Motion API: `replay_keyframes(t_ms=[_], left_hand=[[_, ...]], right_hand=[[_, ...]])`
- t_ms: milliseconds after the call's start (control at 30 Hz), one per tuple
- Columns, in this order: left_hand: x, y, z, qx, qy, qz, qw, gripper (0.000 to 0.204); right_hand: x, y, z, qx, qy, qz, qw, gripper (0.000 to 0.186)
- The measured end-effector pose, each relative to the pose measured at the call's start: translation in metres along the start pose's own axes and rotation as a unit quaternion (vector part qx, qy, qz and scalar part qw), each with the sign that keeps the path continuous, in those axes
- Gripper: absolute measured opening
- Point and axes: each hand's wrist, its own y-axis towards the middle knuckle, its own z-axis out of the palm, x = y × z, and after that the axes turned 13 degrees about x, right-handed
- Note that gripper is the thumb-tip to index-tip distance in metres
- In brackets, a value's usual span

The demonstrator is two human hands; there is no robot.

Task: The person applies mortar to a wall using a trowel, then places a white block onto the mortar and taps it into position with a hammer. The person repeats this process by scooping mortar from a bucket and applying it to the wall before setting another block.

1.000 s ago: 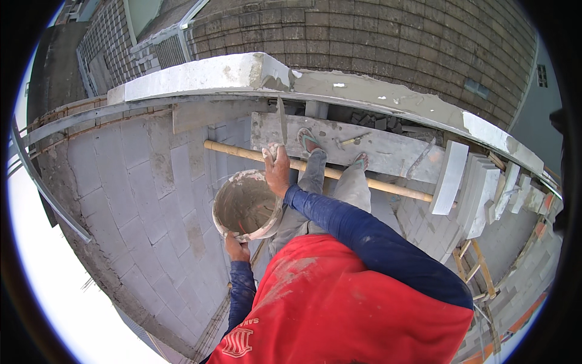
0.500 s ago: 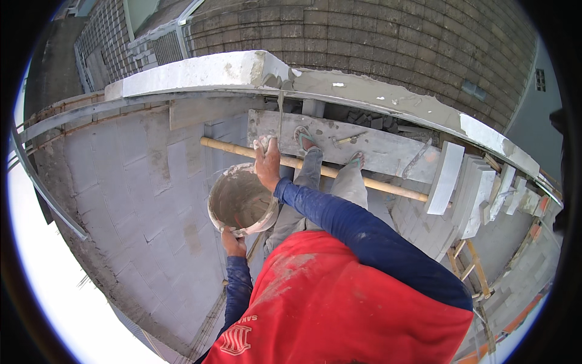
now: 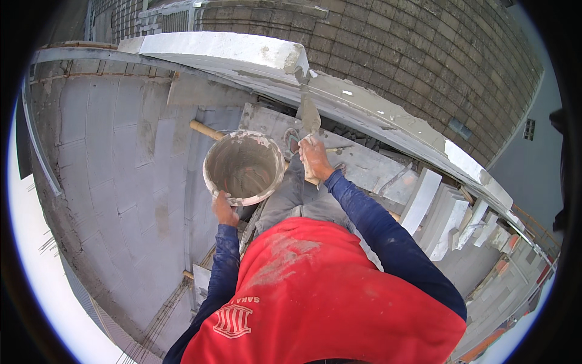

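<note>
My left hand (image 3: 225, 209) grips the near rim of a round, mortar-smeared bucket (image 3: 259, 196). Wet grey mortar (image 3: 239, 176) coats its inside and bottom. To the right of the bucket, my right hand (image 3: 316, 159) is closed around the wooden handle of a trowel (image 3: 310, 115). Its mortar-covered blade points away from me, beside the wall's inner face. Just beyond the blade tip is the end of a white block (image 3: 218, 51) set on the wall. A grey mortar layer (image 3: 370, 103) runs along the wall top to its right.
A plank (image 3: 370, 164) lies under my feet, with a bamboo pole (image 3: 205, 129) passing behind the bucket. Several white blocks (image 3: 441, 221) are stacked at the right. A block wall (image 3: 127, 176) stands at the left; beyond the wall is a tiled roof (image 3: 394, 54).
My right hand has moved right with the trowel, away from the bucket's rim. The blade has turned from edge-on to show its flat side. My view has shifted, too.
</note>
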Motion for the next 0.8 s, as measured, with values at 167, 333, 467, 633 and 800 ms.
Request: replay_keyframes(t_ms=[167, 333, 467, 633, 800], left_hand=[[-0.002, -0.001, 0.007, 0.003, -0.024, 0.015, 1.000, 0.010], [-0.010, -0.001, 0.014, -0.011, -0.021, 0.040, 0.999, 0.010], [-0.018, -0.005, 0.015, -0.009, 0.007, 0.038, 0.999, 0.010], [-0.019, -0.007, 0.017, 0.013, 0.012, 0.091, 0.996, 0.011], [-0.024, -0.008, 0.021, 0.010, 0.023, 0.127, 0.992, 0.013]], right_hand=[[0.036, 0.029, -0.057, 0.066, -0.148, 0.056, 0.985, 0.024], [0.095, 0.011, -0.079, 0.145, -0.272, 0.047, 0.950, 0.023], [0.138, -0.042, -0.067, 0.206, -0.258, 0.047, 0.943, 0.024], [0.194, -0.101, -0.054, 0.279, -0.259, 0.060, 0.923, 0.027], [0.246, -0.104, -0.055, 0.177, -0.339, 0.027, 0.924, 0.027]])
